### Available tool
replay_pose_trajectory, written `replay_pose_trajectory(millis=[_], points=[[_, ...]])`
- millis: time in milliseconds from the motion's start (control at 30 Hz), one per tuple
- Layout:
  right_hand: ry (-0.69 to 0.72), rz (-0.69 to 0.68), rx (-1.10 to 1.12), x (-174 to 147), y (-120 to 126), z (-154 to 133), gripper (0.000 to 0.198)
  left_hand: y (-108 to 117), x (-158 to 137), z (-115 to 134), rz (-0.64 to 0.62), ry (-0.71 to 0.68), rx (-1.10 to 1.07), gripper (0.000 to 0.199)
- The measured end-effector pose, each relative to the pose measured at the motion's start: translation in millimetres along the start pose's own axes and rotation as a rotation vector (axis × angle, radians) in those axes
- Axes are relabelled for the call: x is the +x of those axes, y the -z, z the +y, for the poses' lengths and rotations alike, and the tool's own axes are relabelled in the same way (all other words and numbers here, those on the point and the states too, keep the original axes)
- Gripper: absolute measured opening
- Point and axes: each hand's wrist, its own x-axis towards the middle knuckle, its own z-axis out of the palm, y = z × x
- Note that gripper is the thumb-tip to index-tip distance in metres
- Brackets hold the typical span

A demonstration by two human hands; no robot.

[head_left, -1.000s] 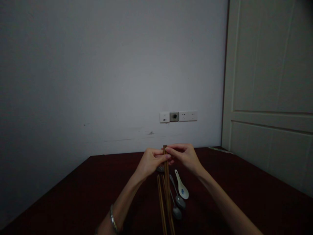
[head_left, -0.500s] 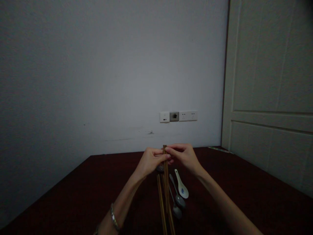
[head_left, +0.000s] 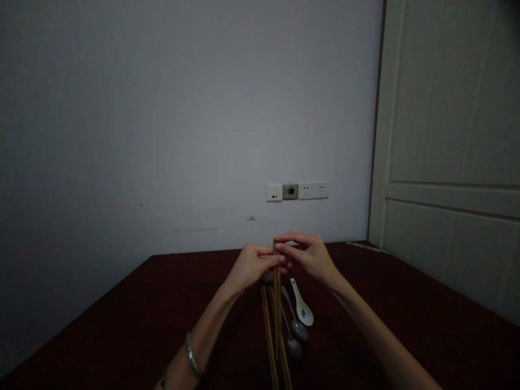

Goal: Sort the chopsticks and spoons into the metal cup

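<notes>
the left hand (head_left: 248,268) is clamping its thumb and fingers on the held chopsticks (head_left: 278,309) close to their far ends, while the right hand (head_left: 312,259) is pinching the tips just above. the held chopsticks are standing out in the middle, between the two hands, their near ends pointing toward the wearer. this double grip is probably holding them side by side and lined up at the top.

below, loose chopsticks (head_left: 270,341) are lying lengthwise on the surface (head_left: 122,325), running out of view at the near edge. to their right, two metal spoons (head_left: 299,331) and a white spoon (head_left: 304,313) are lying with handles pointing far, seemingly arranged by kind.

a grey thing (head_left: 267,278) is sitting beyond the left hand; fingers are hiding too much of it to tell whether it is a container or is holding anything.
</notes>
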Motion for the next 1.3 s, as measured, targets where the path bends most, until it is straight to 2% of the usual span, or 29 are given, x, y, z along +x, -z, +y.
replay_pose_trajectory(millis=[367, 467, 567, 633, 700, 767, 933, 1100, 1300], points=[[0.089, 0.005, -0.144, 1, 4, 1, 0.021, 1, 4, -6, 0.003, 0.000, 0.035, 0.028], [0.016, 0.035, -0.098, 4, 8, 5, 0.032, 4, 6, -5, 0.043, -0.010, 0.027, 0.026], [-0.130, 0.092, -0.019, 2, 12, 15, 0.039, 11, 7, -3, 0.116, 0.011, -0.008, 0.023], [-0.257, 0.007, 0.032, -2, 10, 23, 0.038, 15, 7, -1, 0.155, 0.024, -0.044, 0.023], [-0.379, -0.139, 0.110, -9, 5, 32, 0.040, 18, 7, 0, 0.182, 0.025, -0.077, 0.023], [-0.437, -0.226, 0.195, -16, -3, 40, 0.042, 17, 8, -1, 0.203, 0.024, -0.100, 0.023], [-0.394, -0.205, 0.174, -19, -18, 51, 0.039, 14, 11, -6, 0.227, 0.054, -0.097, 0.025], [-0.383, -0.202, 0.104, -10, -18, 52, 0.035, 19, 14, -12, 0.211, 0.047, -0.114, 0.027], [-0.419, -0.238, 0.143, 2, -20, 58, 0.031, 27, 23, -16, 0.221, 0.062, -0.174, 0.032]])
